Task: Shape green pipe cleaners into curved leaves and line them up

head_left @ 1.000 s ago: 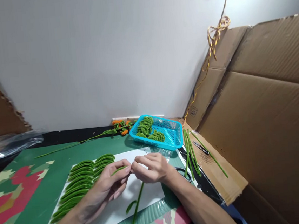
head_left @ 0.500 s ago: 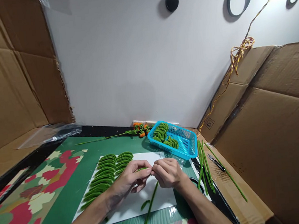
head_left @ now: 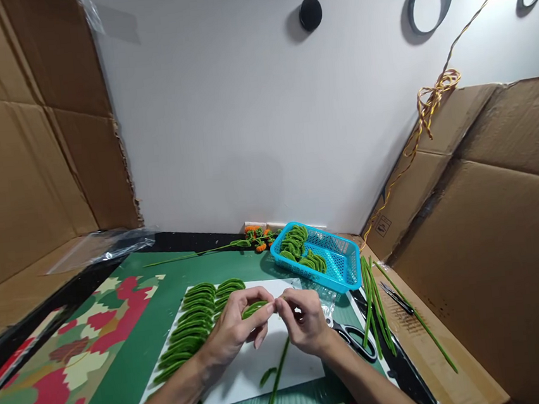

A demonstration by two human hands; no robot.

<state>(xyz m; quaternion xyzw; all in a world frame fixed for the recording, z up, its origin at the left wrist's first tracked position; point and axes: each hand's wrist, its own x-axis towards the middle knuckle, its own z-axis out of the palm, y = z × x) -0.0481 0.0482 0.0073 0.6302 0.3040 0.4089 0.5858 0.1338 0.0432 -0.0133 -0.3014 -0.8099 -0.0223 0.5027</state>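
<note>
Over a white sheet (head_left: 248, 375), my left hand (head_left: 236, 329) and my right hand (head_left: 304, 319) meet fingertip to fingertip. Both pinch the ends of a small green fuzzy leaf piece (head_left: 253, 307). Its stem, a long green fuzzy stick (head_left: 276, 382), hangs down from my right hand toward the near edge. A short loose green piece (head_left: 267, 375) lies beside the stick. To the left of my left hand, several finished green leaf pieces (head_left: 191, 327) lie in rows on the sheet.
A blue basket (head_left: 337, 265) with more green pieces stands behind my right hand. Loose green sticks (head_left: 371, 294), scissors (head_left: 356, 340) and tweezers (head_left: 397, 297) lie to the right. An orange-flowered stem (head_left: 249, 239) rests by the wall. Cardboard walls enclose both sides.
The camera has tilted up and swung left, showing more wall and the left cardboard. My hands stay together on the green piece, now lifted slightly.
</note>
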